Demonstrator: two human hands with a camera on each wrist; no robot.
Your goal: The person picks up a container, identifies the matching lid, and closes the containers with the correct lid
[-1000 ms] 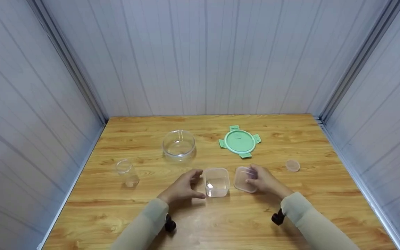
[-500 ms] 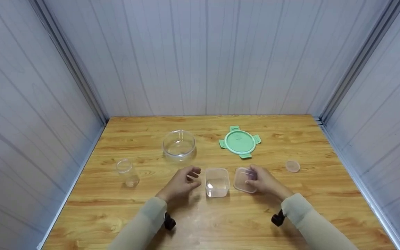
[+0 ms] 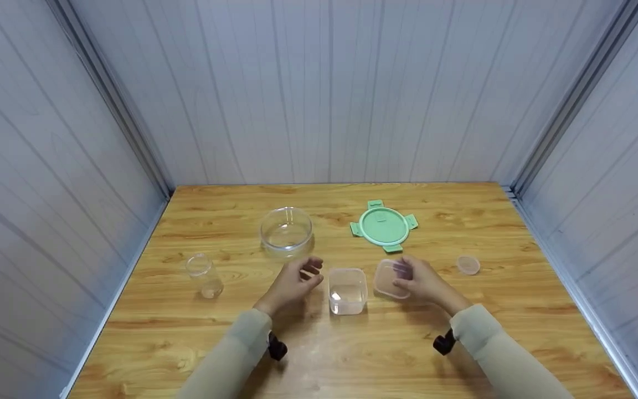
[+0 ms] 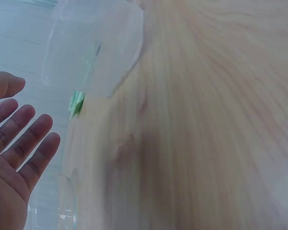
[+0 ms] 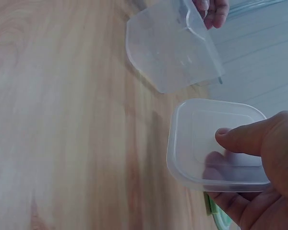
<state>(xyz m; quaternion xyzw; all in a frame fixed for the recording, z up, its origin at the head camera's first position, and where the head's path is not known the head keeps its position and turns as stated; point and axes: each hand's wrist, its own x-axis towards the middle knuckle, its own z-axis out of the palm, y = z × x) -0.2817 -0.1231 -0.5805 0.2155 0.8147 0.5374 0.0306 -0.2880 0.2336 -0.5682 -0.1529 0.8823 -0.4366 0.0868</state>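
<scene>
My right hand pinches a square translucent plastic lid, thumb on one face and fingers behind it. In the right wrist view the lid is tilted and raised off the wood. Left of it stands a square clear plastic container, upright on the table with its top uncovered. Just left of that container hovers my left hand, its fingers loosely bent and holding nothing. The left wrist view shows the fingers apart from the container wall.
Behind the hands lie a round glass bowl and a round green lid with clip tabs. A clear glass jar is at left, a small round lid at right. Pale panel walls enclose the wooden table.
My left hand has drawn back from the container's side, then moved slightly up and away from me. The right hand has raised the square lid and tilted it. The container stays put.
</scene>
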